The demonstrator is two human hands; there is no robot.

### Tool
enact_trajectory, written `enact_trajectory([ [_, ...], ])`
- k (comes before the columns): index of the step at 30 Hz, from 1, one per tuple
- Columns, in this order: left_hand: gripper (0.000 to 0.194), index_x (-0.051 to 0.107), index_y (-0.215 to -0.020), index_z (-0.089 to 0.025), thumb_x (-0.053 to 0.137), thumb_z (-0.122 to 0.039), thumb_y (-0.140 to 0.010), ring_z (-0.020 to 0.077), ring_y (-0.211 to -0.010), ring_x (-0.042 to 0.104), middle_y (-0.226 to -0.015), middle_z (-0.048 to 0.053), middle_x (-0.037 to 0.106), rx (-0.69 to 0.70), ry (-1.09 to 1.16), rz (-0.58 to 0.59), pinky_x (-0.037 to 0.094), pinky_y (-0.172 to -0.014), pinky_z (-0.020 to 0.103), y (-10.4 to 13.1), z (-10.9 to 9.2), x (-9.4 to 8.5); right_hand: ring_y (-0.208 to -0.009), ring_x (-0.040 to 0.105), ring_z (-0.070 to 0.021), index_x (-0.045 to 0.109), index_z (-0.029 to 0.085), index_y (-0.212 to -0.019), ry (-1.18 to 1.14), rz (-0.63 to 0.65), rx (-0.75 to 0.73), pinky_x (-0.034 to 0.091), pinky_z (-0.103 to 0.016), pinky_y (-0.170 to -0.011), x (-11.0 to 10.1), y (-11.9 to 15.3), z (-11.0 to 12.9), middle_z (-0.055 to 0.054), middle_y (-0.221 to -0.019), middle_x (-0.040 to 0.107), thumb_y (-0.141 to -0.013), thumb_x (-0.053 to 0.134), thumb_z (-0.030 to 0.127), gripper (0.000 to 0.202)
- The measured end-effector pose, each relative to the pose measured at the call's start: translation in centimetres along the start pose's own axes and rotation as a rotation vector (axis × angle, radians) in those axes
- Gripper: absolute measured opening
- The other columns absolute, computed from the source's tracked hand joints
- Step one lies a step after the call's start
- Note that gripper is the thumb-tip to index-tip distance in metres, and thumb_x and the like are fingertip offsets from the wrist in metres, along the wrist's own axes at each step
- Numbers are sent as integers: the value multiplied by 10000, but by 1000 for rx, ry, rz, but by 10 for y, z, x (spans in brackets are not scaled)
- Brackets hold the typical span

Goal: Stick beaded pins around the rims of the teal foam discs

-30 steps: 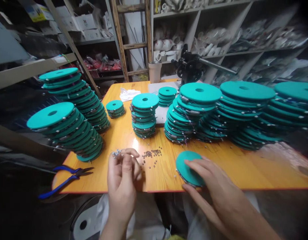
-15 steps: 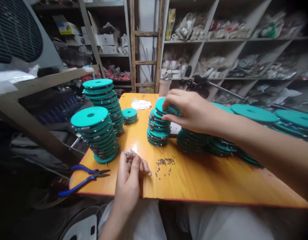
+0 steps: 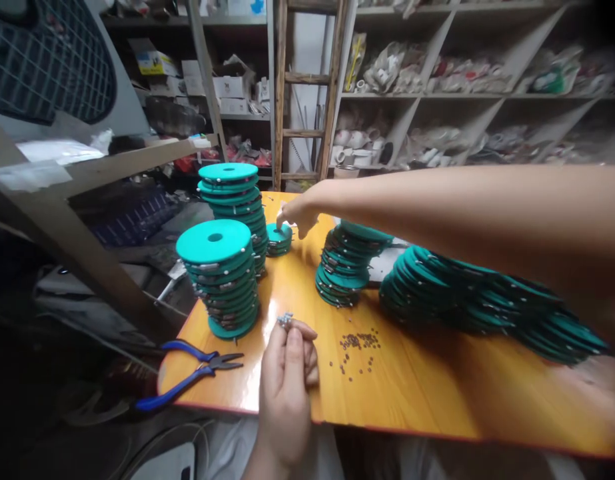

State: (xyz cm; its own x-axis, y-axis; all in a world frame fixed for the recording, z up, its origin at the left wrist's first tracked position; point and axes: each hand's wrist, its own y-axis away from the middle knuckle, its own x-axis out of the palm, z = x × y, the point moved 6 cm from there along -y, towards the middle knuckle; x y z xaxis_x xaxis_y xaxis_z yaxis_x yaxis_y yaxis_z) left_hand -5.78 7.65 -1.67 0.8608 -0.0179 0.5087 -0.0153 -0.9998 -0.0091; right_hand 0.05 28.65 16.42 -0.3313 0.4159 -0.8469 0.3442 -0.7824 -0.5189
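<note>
My left hand (image 3: 287,373) is closed above the table's front, pinching a small bunch of silvery metal bits (image 3: 285,320) between thumb and fingers. My right hand (image 3: 302,212) reaches across to a short stack of green spools (image 3: 278,248). Its fingers are apart, one fingertip at the top spool's hole; whether it touches is unclear. Two tall stacks of green spools, a near one (image 3: 216,267) and a far one (image 3: 230,190), stand at the left. Another stack of green spools (image 3: 343,267) is under my right forearm. Small dark beads (image 3: 360,341) lie scattered right of my left hand.
Blue-handled pliers (image 3: 197,373) lie at the table's left edge. Leaning rows of green spools (image 3: 437,287) fill the right side. Behind are a wooden ladder (image 3: 307,79) and shelves (image 3: 447,97) with bagged parts. A blurred pinkish shape (image 3: 594,390) shows at far right.
My right hand has left the top of the middle spool stack and moved left and away to the short stack. My left hand still holds the metal bits. The view has shifted.
</note>
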Motion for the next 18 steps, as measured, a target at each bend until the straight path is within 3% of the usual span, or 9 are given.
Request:
enact_trajectory([
  [2,347,480,-812,-173,524,-483,-961,43,-580,341,-696,-46,353,20,60,3,299,-495,133,-2,-1,1,-594,578,61,187,98,-348,-5,128,-5,222,-110,-466,22,3,1,-17,-644,632,-732,-136,346,559],
  [5,291,496,-818,-179,503,-418,-984,54,-624,366,-756,-30,389,83,58,3,358,-553,147,-3,-6,4,-600,558,54,56,125,-362,-4,274,-15,194,-130,-456,39,9,6,-33,-590,582,-610,-229,283,410],
  [10,276,553,-873,-194,530,-453,-965,53,-674,393,-892,-11,471,151,-27,-16,388,-613,141,-3,-9,1,-595,550,40,38,102,-360,19,402,8,191,-137,-460,33,17,14,-45,-571,560,-619,-221,291,412],
  [14,288,593,-899,-197,580,-483,-932,68,-811,489,-960,8,550,241,-131,-72,437,-766,138,-5,-9,-6,-644,583,20,146,58,-337,45,451,11,222,-126,-484,-8,5,7,-54,-613,589,-730,-96,356,549],
  [18,263,595,-868,-185,614,-442,-922,88,-780,542,-828,0,540,248,-120,-90,474,-741,183,-7,-7,-10,-798,641,-5,355,-4,-397,71,415,-46,307,-82,-571,-83,13,-11,-9,-777,671,-844,264,402,610],
])
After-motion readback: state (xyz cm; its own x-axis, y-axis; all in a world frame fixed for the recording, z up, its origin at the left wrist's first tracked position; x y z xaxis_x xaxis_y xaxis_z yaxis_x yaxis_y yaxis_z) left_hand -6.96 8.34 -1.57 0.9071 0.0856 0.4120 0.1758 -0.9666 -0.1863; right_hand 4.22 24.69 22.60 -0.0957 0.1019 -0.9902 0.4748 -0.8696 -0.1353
